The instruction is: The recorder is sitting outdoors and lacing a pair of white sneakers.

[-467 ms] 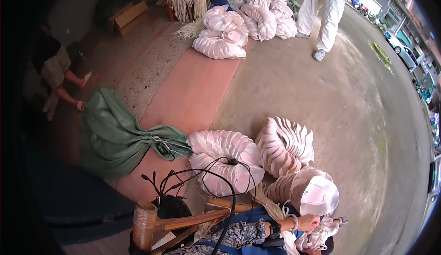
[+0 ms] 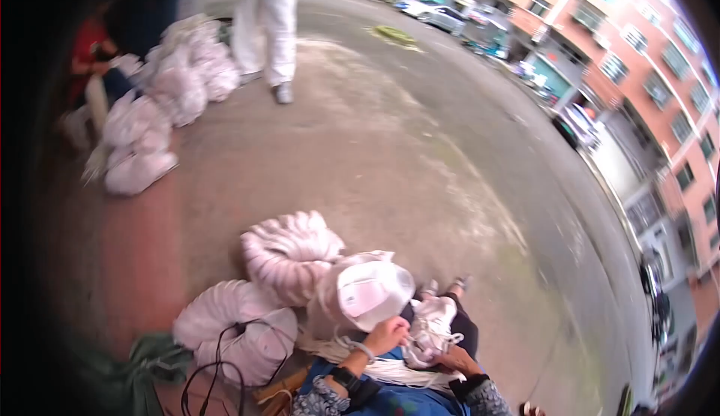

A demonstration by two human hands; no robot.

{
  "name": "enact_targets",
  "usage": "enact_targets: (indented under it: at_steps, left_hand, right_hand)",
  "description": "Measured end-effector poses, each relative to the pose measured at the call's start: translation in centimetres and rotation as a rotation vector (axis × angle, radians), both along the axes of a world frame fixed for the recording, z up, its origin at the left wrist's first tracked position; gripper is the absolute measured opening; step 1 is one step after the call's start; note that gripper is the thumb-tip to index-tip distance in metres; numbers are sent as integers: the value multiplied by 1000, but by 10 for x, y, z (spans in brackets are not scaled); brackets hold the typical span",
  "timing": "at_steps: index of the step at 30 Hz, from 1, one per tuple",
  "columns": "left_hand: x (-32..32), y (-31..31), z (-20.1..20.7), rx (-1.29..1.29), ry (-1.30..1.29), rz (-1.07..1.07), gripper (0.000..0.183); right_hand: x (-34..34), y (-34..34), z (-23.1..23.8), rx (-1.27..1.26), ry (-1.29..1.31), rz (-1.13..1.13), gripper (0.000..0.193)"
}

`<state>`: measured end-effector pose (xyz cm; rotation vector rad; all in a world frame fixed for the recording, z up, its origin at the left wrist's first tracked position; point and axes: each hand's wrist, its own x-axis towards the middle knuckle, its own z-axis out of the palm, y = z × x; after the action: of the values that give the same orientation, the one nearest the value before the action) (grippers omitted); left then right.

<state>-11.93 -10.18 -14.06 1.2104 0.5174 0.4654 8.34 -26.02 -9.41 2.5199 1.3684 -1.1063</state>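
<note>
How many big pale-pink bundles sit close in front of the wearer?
3: left bundle, middle bundle farther out, right bundle nearest the left hand. More may be hidden.

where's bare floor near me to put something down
Bare: the pavement between the near coils and far pile, and the stretch right of the shoes. Crowded: the lap, where left hand, right hand, white strands and pale bundle sit close together, and lower left, with coils, black cable and green sack.

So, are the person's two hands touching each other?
Apart: the head view shows the pinkish-white bundle in the gap between the left hand and the right hand.
</note>
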Motion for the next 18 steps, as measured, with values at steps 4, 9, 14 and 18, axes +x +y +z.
enact_targets:
  at_steps: [4,9,14,18]
  left_hand:
    - [0,7,-3,-79,-5,-28,15]
    - [0,16,-2,-84,59,-97,22]
    - [-3,17,21,70,131,-186,24]
    - [1,8,34,261,252,-205,35]
  right_hand:
    - [-10,-1,14,-29,174,-251,37]
    - [-18,-1,5,179,-16,-177,34]
    - [-46,-21,-25,451,-95,-432,31]
    - [-54,-28,-43,572,-174,-390,27]
